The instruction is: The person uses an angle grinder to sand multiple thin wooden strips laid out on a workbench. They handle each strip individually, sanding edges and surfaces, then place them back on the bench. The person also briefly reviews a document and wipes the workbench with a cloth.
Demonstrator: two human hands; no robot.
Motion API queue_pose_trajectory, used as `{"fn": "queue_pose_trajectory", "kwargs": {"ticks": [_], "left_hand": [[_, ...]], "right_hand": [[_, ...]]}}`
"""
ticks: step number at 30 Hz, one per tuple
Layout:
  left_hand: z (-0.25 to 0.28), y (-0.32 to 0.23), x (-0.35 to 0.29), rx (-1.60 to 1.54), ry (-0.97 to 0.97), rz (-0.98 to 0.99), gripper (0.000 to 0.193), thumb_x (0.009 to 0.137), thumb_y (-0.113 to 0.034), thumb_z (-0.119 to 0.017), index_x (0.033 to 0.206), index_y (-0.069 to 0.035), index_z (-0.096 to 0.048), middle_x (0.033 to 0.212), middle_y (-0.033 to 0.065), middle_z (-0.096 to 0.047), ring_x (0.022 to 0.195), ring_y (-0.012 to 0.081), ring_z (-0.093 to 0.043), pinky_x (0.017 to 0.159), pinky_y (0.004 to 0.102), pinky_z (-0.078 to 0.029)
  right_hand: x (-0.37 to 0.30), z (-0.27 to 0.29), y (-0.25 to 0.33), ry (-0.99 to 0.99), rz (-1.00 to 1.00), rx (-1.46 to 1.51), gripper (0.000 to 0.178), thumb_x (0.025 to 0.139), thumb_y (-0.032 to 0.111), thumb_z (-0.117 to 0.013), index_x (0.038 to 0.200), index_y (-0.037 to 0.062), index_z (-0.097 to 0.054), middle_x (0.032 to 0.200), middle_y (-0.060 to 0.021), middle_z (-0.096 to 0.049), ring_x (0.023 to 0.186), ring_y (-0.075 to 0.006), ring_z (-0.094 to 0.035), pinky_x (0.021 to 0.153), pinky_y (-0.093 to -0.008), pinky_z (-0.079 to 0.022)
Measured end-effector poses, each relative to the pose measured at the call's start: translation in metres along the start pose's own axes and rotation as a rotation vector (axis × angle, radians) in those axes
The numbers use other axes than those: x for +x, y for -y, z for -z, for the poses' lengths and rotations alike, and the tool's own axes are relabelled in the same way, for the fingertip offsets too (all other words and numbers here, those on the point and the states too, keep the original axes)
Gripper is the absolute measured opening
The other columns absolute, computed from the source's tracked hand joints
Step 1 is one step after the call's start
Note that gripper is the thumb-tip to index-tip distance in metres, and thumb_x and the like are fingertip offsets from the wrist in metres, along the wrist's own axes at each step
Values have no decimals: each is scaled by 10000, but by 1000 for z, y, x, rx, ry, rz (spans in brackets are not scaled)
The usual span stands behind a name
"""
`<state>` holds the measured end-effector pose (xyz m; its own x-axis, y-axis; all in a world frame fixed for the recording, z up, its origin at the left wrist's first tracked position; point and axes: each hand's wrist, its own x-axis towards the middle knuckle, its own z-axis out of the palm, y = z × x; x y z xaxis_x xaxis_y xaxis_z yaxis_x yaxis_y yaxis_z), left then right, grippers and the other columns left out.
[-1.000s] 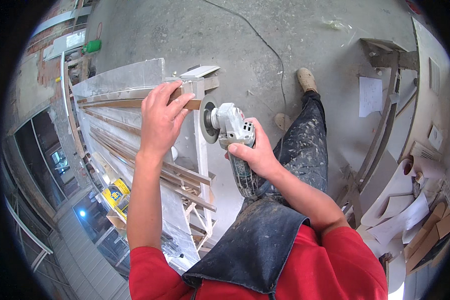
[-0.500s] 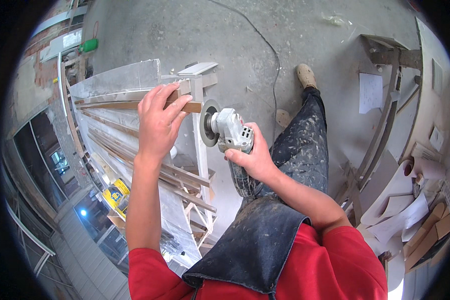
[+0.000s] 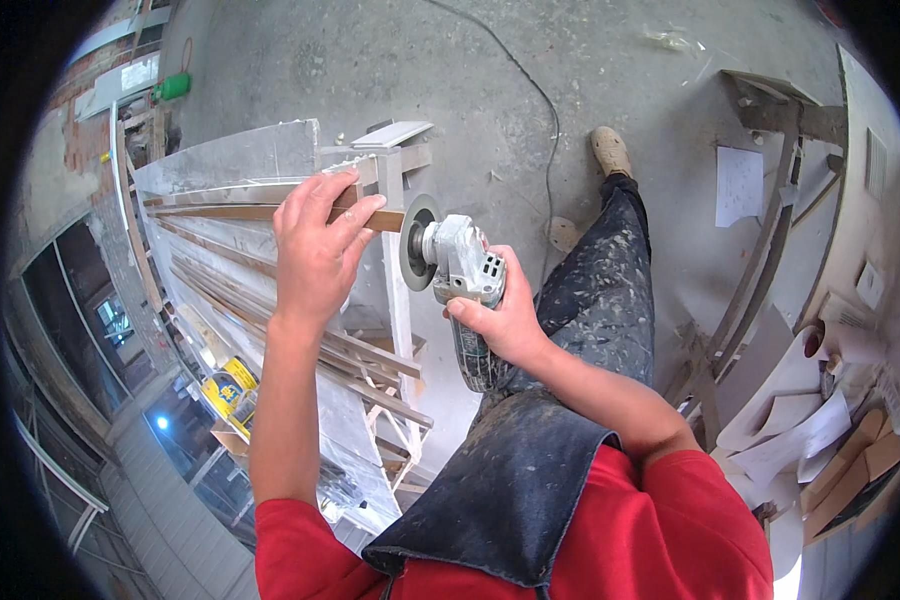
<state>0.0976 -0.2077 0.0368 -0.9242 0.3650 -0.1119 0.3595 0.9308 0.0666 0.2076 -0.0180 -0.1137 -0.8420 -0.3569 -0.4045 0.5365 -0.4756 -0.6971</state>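
Observation:
My right hand (image 3: 508, 318) is closed around the body of a dusty grey angle grinder (image 3: 462, 262), its thumb lying on the near side. The grinder's round disc (image 3: 416, 262) stands on edge, right at the end of a brown strip (image 3: 389, 220) that looks like wood. With fingers and thumb, my left hand (image 3: 317, 240) grips that strip close to its end, just left of the disc. The strip runs left across a white bench-like stand (image 3: 394, 285). Whether the disc is spinning, I cannot tell.
Several long strips (image 3: 365, 357) lie on the stand below my left hand. A yellow container (image 3: 229, 388) is at the left. The black cord (image 3: 538, 88) trails over the concrete floor. On the right are a wooden frame (image 3: 767, 250), paper sheets and cardboard (image 3: 850, 475).
Both hands keep their grips, and the disc stays at the strip's end. Only a slight shift of the whole picture shows.

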Motion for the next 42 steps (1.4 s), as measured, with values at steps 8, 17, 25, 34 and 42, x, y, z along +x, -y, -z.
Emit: {"fn": "queue_pose_trajectory", "kwargs": {"ticks": [8, 17, 25, 34, 42], "left_hand": [[-4, 6, -9, -34, -10, 4, 378, 744, -102, -790, 1108, -201, -763, 1295, 51, -642, 1252, 303, -557, 1041, 481, -409], [-7, -4, -41, -133, 8, 184, 242, 884, -189, -699, 1117, -213, -761, 1366, 50, -608, 1371, 298, -481, 1182, 530, -323], [21, -38, -24, -316, 55, 491, 365, 849, -161, -729, 1214, -165, -739, 1417, 99, -580, 1435, 323, -410, 1197, 534, -308], [6, -17, 23, -435, -347, 1627, 612, 840, -232, -731, 1393, -38, -554, 1382, 213, -522, 1324, 412, -476, 1119, 478, -425], [-19, 51, 25, -313, -382, 2007, 693, 824, -248, -737, 1423, 0, -494, 1343, 227, -528, 1280, 427, -492, 1084, 500, -443]], "right_hand": [[16, 18, 36, -177, -260, 142, 551, 855, 231, -759, 1262, 50, -435, 981, -118, -635, 731, -226, -670, 656, -394, -600], [64, 69, 157, -262, -126, 207, 464, 880, 375, -678, 1165, 34, -546, 865, -152, -663, 706, -300, -690, 629, -424, -602], [200, 36, 290, 151, -64, -109, 546, 816, 386, -709, 1170, 6, -537, 826, -160, -660, 684, -271, -687, 605, -407, -599], [335, -66, 395, 513, -149, -143, 585, 831, 428, -678, 1172, -30, -549, 874, -180, -659, 746, -308, -694, 651, -427, -596], [402, -189, 380, 668, -296, -197, 745, 820, 660, -648, 1150, -4, -571, 901, -142, -652, 773, -284, -684, 689, -421, -591]]}}
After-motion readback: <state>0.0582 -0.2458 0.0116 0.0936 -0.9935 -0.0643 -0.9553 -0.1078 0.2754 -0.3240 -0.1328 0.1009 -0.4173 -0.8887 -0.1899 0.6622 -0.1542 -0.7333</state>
